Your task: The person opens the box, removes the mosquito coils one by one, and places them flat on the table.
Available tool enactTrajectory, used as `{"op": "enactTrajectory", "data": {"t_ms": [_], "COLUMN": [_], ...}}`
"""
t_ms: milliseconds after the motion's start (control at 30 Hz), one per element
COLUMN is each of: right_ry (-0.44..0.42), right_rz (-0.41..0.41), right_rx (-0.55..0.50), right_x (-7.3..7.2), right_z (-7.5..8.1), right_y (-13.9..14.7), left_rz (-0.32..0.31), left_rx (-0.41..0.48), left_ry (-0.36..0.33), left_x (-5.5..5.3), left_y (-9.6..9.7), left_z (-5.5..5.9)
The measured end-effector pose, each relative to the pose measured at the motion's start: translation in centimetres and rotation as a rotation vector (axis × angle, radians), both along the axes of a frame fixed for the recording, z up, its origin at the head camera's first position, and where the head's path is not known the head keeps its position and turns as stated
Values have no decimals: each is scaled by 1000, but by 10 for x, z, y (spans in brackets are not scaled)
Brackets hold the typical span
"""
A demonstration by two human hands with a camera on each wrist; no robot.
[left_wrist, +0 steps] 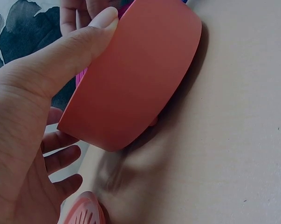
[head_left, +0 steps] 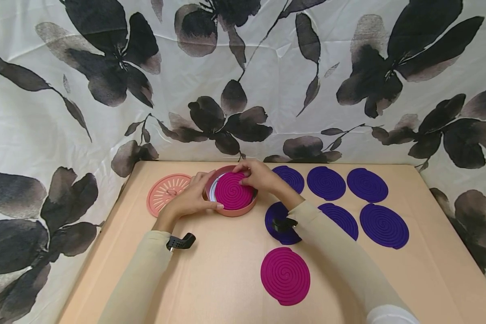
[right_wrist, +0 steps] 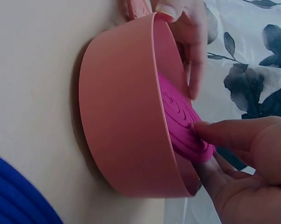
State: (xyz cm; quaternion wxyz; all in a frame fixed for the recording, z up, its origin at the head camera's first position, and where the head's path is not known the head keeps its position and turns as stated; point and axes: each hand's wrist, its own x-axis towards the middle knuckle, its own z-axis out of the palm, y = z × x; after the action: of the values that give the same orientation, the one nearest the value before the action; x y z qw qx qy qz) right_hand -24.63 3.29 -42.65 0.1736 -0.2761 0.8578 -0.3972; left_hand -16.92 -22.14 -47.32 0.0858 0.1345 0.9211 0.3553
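Hands meet over a round pink tin point(head_left: 235, 209) near the back of the tan table point(head_left: 210, 279), a little left of its middle. The left hand point(head_left: 194, 198) grips the tin's wall at about 9 o'clock, thumb curled along the near rim and fingers wrapped round the far side; the left wrist view shows the thumb pressed flat on the tin's outer wall point(left_wrist: 135, 84). The right hand point(head_left: 259, 175) comes in from 2 o'clock with fingers bent, pinching the edge of a magenta spiral coil point(head_left: 233, 191). The coil lies tilted in the tin's mouth, one side sunk inside and the other standing above the rim, as the right wrist view makes plain point(right_wrist: 182, 121). A strip of pale tin floor shows at the coil's left.

At 9 o'clock from the tin, just beside the left hand, a slotted pink lid point(head_left: 166, 192) lies flat. A second magenta coil point(head_left: 285, 275) lies at 5 o'clock, well apart. Purple coils point(head_left: 326, 182) lie from 2 to 4 o'clock in two rows; the right forearm covers part of the nearest one point(head_left: 277, 222). A flowered cloth point(head_left: 243, 76) hangs behind the table.
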Motion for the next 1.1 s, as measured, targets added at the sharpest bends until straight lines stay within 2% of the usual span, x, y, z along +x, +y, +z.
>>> {"op": "enactTrajectory", "data": {"t_ms": [367, 533, 767, 1100], "right_ry": [-48, -23, -14, -146], "right_rz": [98, 110, 34, -49], "right_rx": [-17, -16, -120, -308], "right_x": [8, 14, 23, 34], "right_z": [-2, -4, -6, -3], "right_y": [23, 27, 27, 33], "left_rz": [-1, 2, -14, -41], "left_rx": [2, -3, 8, 15], "left_ry": [-6, -4, 1, 2], "left_x": [0, 0, 3, 9], "left_y": [-1, -1, -3, -8], "left_z": [0, 0, 0, 3]}}
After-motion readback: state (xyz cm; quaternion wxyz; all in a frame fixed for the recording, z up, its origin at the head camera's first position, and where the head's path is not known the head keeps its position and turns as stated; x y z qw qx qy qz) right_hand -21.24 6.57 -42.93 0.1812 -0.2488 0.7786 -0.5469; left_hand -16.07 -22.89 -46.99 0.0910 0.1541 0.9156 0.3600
